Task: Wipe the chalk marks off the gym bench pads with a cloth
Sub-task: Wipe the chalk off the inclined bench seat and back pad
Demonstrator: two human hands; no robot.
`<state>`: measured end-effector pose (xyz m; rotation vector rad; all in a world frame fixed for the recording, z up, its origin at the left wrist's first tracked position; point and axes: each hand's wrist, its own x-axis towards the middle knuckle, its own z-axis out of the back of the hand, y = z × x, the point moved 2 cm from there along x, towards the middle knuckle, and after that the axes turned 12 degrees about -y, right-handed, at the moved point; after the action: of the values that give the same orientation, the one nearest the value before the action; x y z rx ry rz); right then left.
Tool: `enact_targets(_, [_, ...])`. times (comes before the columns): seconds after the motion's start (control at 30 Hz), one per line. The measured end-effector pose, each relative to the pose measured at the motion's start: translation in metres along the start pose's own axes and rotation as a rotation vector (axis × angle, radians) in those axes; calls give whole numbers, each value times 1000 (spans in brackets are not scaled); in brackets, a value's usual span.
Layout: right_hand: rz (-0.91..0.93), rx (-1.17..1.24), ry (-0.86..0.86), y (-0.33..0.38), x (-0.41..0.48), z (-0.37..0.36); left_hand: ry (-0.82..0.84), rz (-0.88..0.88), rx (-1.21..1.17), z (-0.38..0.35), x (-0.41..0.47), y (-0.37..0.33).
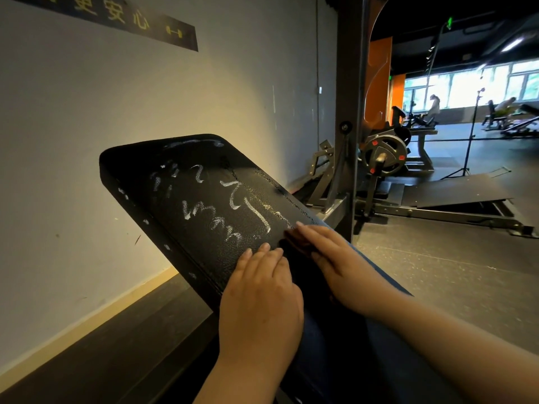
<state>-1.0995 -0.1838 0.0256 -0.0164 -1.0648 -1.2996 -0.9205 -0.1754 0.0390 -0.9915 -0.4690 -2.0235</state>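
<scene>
A black padded bench back (pixel 175 173) slopes up toward the wall, covered in white chalk marks (pixel 230 208) across its middle and top edge. My left hand (pixel 262 290) lies flat on the lower part of the pad, fingers straight. My right hand (pixel 341 258) presses flat on a dark brownish cloth (pixel 297 240) at the pad's right edge, just below the lowest chalk stroke. Most of the cloth is hidden under my fingers.
A grey wall (pixel 116 112) stands close on the left behind the bench, with a dark floor strip below. To the right are a steel rack upright (pixel 350 112), a plate-loaded machine (pixel 385 153) and a tripod stand (pixel 469 132). People exercise far off by the windows.
</scene>
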Motion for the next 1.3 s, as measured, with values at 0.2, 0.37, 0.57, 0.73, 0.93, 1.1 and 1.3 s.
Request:
enact_targets(0.2, [-344, -46, -233, -27, 15, -8, 15, -1, 2, -1, -2, 0])
enact_targets(0.37, [-177, 61, -145, -5, -3, -11, 2, -1, -6, -1, -1, 0])
enact_targets(0.57, [-239, 4, -142, -25, 55, -11, 1, 9, 11, -3, 0, -2])
enact_targets(0.73, [-193, 1, -146, -23, 57, -10, -4, -13, 22, -4, -2, 0])
enact_targets(0.93, [-150, 12, -116, -38, 12, 3, -1, -10, 40, -4, -1, -3])
enact_targets(1.1, [-207, -96, -36, -30, 63, -6, 2, -4, 46, -5, 1, -3])
enact_targets(1.3, [-161, -26, -106, -20, 52, -9, 8, -18, 22, -3, -4, -2])
